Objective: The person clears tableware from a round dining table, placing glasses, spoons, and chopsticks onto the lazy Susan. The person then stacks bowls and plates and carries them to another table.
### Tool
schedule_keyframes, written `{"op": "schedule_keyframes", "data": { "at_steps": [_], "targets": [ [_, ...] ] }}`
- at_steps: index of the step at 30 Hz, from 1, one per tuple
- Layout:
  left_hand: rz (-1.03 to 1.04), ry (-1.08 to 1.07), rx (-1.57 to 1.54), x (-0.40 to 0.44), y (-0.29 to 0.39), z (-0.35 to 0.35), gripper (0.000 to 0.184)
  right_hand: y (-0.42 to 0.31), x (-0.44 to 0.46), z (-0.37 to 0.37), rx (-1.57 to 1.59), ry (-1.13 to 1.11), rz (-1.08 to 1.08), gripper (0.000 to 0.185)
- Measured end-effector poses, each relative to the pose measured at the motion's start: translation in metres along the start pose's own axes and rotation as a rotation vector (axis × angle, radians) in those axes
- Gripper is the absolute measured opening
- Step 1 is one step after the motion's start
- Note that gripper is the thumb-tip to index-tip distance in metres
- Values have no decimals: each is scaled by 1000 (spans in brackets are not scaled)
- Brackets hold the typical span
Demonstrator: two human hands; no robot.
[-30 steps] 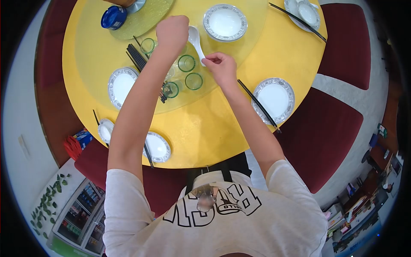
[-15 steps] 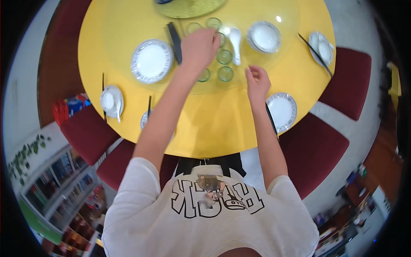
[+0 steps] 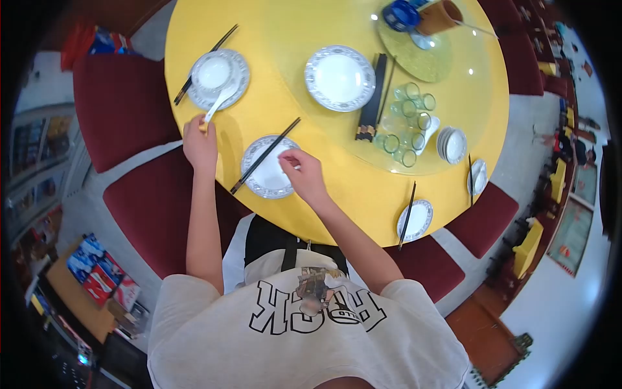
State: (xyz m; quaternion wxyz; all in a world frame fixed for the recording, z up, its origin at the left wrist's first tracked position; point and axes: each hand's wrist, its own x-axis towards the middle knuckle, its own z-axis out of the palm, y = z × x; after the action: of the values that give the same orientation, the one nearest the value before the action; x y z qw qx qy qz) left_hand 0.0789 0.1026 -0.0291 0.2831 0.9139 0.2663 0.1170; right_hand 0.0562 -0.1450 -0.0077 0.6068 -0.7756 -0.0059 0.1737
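Note:
My left hand (image 3: 201, 142) is closed with its fingertips at the handle end of a white soup spoon (image 3: 225, 98). The spoon leans across a small white bowl (image 3: 214, 70) standing on a patterned plate (image 3: 241, 81). Chopsticks (image 3: 184, 91) lie along that plate's left side. Loosely curled, my right hand (image 3: 304, 176) hovers over or at the right edge of another patterned plate (image 3: 269, 178). I see nothing between its fingers. Black chopsticks (image 3: 267, 154) lie slantwise across this plate.
On the glass turntable are a stack of plates (image 3: 339, 78), a black chopstick bundle (image 3: 372, 104), several green-tinted glasses (image 3: 408, 123) and stacked bowls (image 3: 451, 144). A blue container (image 3: 402, 15) stands farther back. Red chairs (image 3: 123, 110) surround the yellow table (image 3: 311, 217).
My view has turned left. My left hand has left the glasses and reached the spoon at the left setting. My right hand has moved over to the plate in front of me.

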Motion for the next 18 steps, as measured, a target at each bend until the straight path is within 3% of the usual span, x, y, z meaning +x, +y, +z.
{"op": "schedule_keyframes", "data": {
  "at_steps": [3, 5, 7, 9, 11, 13, 18],
  "targets": [
    [-10, 53, -14, 20, -19, 11, 26, 3, 27, 50, 45, -151, 133, 17],
    [-53, 49, -38, 20, -30, 18, 27, -3, 45, 76, 243, -196, 418, 19],
    [-71, 39, -49, 20, -39, 22, 27, -8, 58, 90, 245, -209, 426, 20],
    [-297, -113, -246, 20, -48, 27, 30, -12, 62, 100, 260, -214, 434, 20],
    [-336, -116, -303, 21, -56, 32, 26, -15, 61, 99, 296, -221, 467, 20],
    [-496, -200, -691, 25, -62, 35, 20, -16, 54, 93, 297, -211, 481, 20],
    [-510, -318, -823, 18, -78, 31, 18, -11, 31, 78, 364, -159, 537, 17]
  ]
}}
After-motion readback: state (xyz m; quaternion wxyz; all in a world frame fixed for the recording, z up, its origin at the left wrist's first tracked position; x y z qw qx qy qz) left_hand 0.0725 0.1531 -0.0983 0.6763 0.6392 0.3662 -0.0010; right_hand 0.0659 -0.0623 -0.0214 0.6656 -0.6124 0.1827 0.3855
